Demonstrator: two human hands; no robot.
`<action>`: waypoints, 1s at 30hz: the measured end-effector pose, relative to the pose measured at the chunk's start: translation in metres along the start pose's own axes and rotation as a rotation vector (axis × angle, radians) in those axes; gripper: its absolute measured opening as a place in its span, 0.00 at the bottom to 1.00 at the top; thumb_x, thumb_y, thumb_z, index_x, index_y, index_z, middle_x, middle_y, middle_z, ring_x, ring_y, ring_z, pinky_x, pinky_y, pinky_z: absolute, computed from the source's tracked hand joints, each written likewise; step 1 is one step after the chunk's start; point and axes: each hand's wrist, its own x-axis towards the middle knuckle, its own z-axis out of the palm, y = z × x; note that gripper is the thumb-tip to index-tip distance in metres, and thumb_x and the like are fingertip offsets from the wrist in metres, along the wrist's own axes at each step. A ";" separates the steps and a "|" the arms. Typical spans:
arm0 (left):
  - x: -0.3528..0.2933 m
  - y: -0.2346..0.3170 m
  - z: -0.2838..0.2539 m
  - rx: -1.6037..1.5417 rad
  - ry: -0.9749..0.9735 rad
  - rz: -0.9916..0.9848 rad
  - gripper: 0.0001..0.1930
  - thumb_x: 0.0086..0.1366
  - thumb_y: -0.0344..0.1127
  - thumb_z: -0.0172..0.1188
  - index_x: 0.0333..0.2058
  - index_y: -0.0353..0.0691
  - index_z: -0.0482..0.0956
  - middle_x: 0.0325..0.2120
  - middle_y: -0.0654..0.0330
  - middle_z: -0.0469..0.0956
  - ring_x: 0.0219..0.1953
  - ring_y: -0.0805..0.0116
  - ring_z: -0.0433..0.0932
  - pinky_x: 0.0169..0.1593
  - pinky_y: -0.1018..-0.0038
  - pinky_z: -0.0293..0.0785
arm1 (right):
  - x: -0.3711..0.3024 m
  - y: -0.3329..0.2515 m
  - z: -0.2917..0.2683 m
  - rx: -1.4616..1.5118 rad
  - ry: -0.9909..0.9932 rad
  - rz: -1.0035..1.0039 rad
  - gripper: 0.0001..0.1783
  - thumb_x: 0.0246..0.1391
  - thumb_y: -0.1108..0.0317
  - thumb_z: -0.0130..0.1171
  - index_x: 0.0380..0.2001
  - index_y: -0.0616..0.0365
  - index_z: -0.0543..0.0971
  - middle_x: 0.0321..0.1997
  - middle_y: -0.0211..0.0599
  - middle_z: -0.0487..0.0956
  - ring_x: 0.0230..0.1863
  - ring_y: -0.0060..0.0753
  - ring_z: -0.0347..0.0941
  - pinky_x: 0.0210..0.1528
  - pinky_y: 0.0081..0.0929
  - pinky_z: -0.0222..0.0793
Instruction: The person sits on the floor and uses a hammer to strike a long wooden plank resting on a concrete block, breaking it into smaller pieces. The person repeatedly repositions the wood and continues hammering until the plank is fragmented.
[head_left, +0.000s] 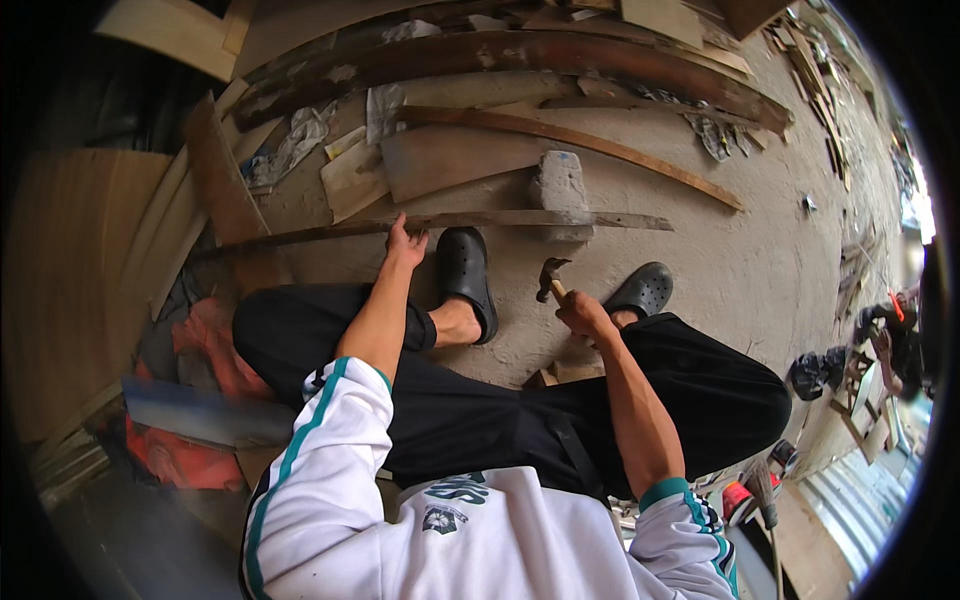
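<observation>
A long, thin wooden strip (500, 220) lies crosswise in front of my feet, its right part resting against a pale, rough block (562, 185). My left hand (405, 243) grips this strip left of the block, thumb and fingers around its edge. In my right hand (584, 312) is a claw hammer (552, 278), held by its wooden handle close below the head. The hammer's head is raised between my two dark clogs, to the right of the left clog (464, 275) and left of the right clog (641, 290).
Beyond the block lie a brown plank (580, 140), wide boards (460, 160) and a long, rusty-brown beam (500, 62). Crumpled plastic (300, 145) sits among them. At the left lean large wooden panels (85, 280), with red-orange bags (185, 450) nearby. Scrap wood lines the right side.
</observation>
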 end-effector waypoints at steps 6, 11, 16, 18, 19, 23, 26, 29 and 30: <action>-0.015 -0.010 0.006 0.107 -0.019 0.009 0.26 0.64 0.38 0.66 0.58 0.41 0.68 0.55 0.57 0.69 0.57 0.59 0.71 0.57 0.65 0.76 | 0.022 0.018 0.011 -0.028 -0.023 0.046 0.18 0.50 0.64 0.57 0.42 0.64 0.79 0.34 0.53 0.82 0.37 0.54 0.80 0.38 0.43 0.75; -0.056 -0.037 0.041 0.016 -0.162 0.147 0.18 0.60 0.35 0.69 0.47 0.40 0.74 0.44 0.58 0.77 0.44 0.59 0.79 0.44 0.64 0.84 | 0.033 0.013 0.007 0.063 -0.113 0.078 0.13 0.54 0.64 0.57 0.37 0.64 0.78 0.26 0.46 0.82 0.28 0.43 0.81 0.27 0.38 0.74; -0.120 -0.063 0.097 -0.027 -0.404 0.105 0.14 0.62 0.34 0.67 0.43 0.42 0.74 0.43 0.61 0.77 0.45 0.64 0.78 0.47 0.65 0.85 | 0.021 -0.018 -0.025 0.188 -0.077 0.240 0.25 0.56 0.52 0.56 0.42 0.67 0.79 0.32 0.49 0.82 0.31 0.41 0.82 0.34 0.35 0.78; -0.140 -0.075 0.116 -0.031 -0.426 0.104 0.13 0.62 0.34 0.68 0.42 0.43 0.73 0.42 0.62 0.77 0.44 0.65 0.78 0.47 0.67 0.85 | 0.002 -0.027 -0.044 0.272 0.002 0.266 0.29 0.56 0.47 0.59 0.43 0.67 0.79 0.32 0.46 0.82 0.31 0.36 0.81 0.34 0.29 0.78; -0.149 -0.082 0.123 -0.033 -0.442 0.100 0.13 0.62 0.34 0.68 0.41 0.43 0.73 0.41 0.63 0.77 0.44 0.66 0.78 0.47 0.67 0.85 | 0.002 -0.022 -0.044 0.288 0.053 0.233 0.27 0.55 0.48 0.58 0.40 0.67 0.79 0.30 0.47 0.82 0.29 0.39 0.81 0.31 0.32 0.77; -0.176 -0.106 0.134 -0.016 -0.485 0.090 0.13 0.62 0.34 0.69 0.40 0.44 0.73 0.40 0.64 0.77 0.42 0.69 0.79 0.46 0.70 0.85 | -0.014 -0.021 -0.052 0.239 0.226 0.096 0.25 0.55 0.52 0.59 0.34 0.71 0.81 0.27 0.57 0.81 0.30 0.49 0.82 0.33 0.39 0.76; -0.190 -0.126 0.142 0.037 -0.508 0.056 0.12 0.61 0.35 0.69 0.39 0.44 0.74 0.38 0.66 0.77 0.40 0.70 0.79 0.45 0.71 0.86 | -0.013 -0.002 -0.060 0.301 0.392 -0.028 0.26 0.55 0.53 0.58 0.42 0.70 0.80 0.40 0.61 0.82 0.41 0.53 0.82 0.42 0.39 0.75; -0.201 -0.141 0.148 0.075 -0.541 0.040 0.11 0.61 0.36 0.69 0.39 0.45 0.76 0.37 0.67 0.78 0.39 0.72 0.80 0.44 0.71 0.85 | -0.016 0.012 -0.070 0.540 0.521 -0.043 0.28 0.55 0.57 0.60 0.54 0.66 0.75 0.55 0.48 0.80 0.54 0.42 0.77 0.56 0.37 0.70; -0.203 -0.143 0.146 0.085 -0.542 0.049 0.11 0.62 0.37 0.69 0.39 0.45 0.76 0.38 0.67 0.78 0.40 0.72 0.80 0.44 0.71 0.85 | -0.026 0.004 -0.078 0.814 0.449 -0.055 0.30 0.56 0.57 0.61 0.57 0.64 0.72 0.56 0.44 0.79 0.56 0.41 0.75 0.58 0.39 0.68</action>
